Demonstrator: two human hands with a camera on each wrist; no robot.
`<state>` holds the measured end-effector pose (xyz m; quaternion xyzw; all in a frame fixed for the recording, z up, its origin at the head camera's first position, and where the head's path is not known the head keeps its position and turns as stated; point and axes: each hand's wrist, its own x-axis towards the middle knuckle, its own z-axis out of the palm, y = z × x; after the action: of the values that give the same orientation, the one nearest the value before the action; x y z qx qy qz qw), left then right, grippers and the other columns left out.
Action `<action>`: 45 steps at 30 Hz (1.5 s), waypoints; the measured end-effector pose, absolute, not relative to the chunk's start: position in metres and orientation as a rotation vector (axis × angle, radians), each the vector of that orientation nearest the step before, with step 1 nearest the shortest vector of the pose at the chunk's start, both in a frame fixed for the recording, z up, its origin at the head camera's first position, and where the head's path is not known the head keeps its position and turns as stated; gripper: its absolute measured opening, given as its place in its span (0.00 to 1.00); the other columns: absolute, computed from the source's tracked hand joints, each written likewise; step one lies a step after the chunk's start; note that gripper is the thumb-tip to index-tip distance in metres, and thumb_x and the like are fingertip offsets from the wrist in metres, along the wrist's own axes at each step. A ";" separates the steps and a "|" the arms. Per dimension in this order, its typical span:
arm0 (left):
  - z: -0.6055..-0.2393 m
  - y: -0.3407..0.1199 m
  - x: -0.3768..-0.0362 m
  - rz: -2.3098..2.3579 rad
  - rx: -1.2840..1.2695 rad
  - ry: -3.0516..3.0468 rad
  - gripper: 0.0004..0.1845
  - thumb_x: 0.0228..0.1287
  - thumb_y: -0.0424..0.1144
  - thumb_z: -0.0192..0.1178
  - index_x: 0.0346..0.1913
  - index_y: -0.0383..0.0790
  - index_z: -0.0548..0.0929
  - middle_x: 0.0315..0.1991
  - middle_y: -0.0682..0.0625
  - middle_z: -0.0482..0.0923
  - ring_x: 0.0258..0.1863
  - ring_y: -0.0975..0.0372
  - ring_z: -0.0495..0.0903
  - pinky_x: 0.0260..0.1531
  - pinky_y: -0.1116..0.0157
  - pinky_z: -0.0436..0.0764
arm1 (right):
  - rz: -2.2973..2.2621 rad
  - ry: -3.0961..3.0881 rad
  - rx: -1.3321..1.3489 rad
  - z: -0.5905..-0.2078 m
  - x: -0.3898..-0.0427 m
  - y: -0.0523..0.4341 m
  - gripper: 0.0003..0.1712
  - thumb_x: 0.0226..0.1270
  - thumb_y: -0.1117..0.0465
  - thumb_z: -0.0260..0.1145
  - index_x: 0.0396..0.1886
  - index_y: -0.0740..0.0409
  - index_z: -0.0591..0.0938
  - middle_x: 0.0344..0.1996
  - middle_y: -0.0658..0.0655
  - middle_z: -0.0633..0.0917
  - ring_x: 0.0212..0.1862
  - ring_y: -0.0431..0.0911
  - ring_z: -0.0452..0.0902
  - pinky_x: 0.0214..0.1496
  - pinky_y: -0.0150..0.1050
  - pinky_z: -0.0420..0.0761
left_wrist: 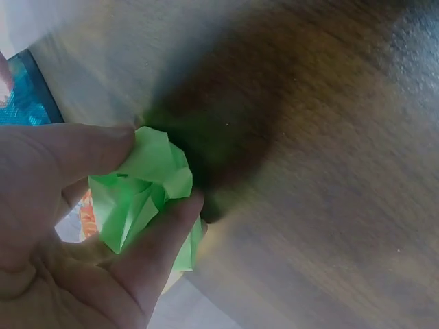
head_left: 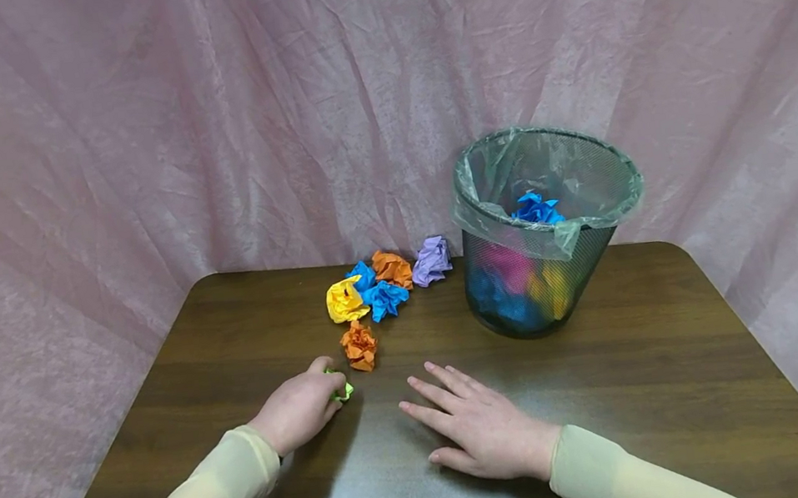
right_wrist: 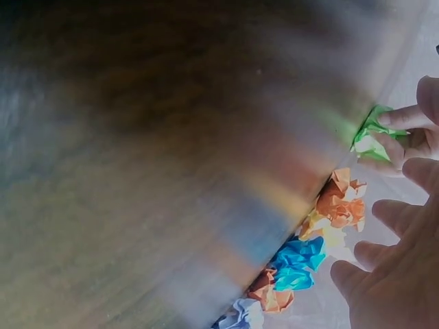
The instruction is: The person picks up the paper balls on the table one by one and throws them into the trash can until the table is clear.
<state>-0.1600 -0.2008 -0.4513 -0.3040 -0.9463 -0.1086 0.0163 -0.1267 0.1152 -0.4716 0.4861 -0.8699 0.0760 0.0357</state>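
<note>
In the left wrist view a crumpled green paper ball [left_wrist: 147, 171] is pinched between the thumb and fingers of my left hand [head_left: 302, 409]. In the head view the hand hides most of that ball. My right hand [head_left: 483, 427] is spread with straight fingers over the table's middle, holding nothing. Just beyond the left hand lies an orange paper ball [head_left: 360, 347]. Behind it are a yellow paper ball [head_left: 347, 299], a blue paper ball [head_left: 386, 299], another blue one [head_left: 361, 275], a second orange one [head_left: 391, 268] and a purple one [head_left: 432, 260].
A black mesh wastebasket [head_left: 589, 257] with a clear plastic liner [head_left: 564, 240] stands at the back right. Blue, pink and yellow crumpled paper is inside it. The brown wooden table [head_left: 659, 383] ends at a pink curtain [head_left: 320, 108].
</note>
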 end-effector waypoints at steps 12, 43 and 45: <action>-0.454 -0.203 -0.158 -0.338 -0.969 -2.911 0.11 0.59 0.29 0.74 0.37 0.44 0.81 0.38 0.52 0.78 0.27 0.65 0.78 0.28 0.64 0.81 | 0.240 -2.663 1.493 -0.472 -0.127 0.115 0.43 0.76 0.36 0.59 0.83 0.44 0.60 0.80 0.59 0.58 0.82 0.58 0.39 0.79 0.57 0.51; -0.455 -0.214 -0.152 -0.253 -1.028 -2.885 0.15 0.65 0.28 0.68 0.54 0.39 0.89 0.56 0.36 0.83 0.53 0.45 0.84 0.55 0.46 0.80 | 0.193 -2.709 1.462 -0.466 -0.129 0.114 0.43 0.76 0.33 0.56 0.83 0.42 0.58 0.82 0.54 0.51 0.82 0.58 0.37 0.79 0.58 0.47; -0.453 -0.214 -0.152 -0.247 -1.035 -2.880 0.15 0.65 0.29 0.68 0.53 0.39 0.89 0.56 0.36 0.83 0.54 0.45 0.84 0.56 0.45 0.79 | 0.183 -2.721 1.456 -0.465 -0.130 0.114 0.43 0.76 0.32 0.54 0.83 0.42 0.57 0.83 0.54 0.50 0.82 0.57 0.37 0.79 0.59 0.47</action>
<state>-0.1521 -0.2141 -0.4533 -0.3370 -0.9374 -0.0805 0.0357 -0.1297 0.1143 -0.4650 0.4708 -0.8799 0.0591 0.0249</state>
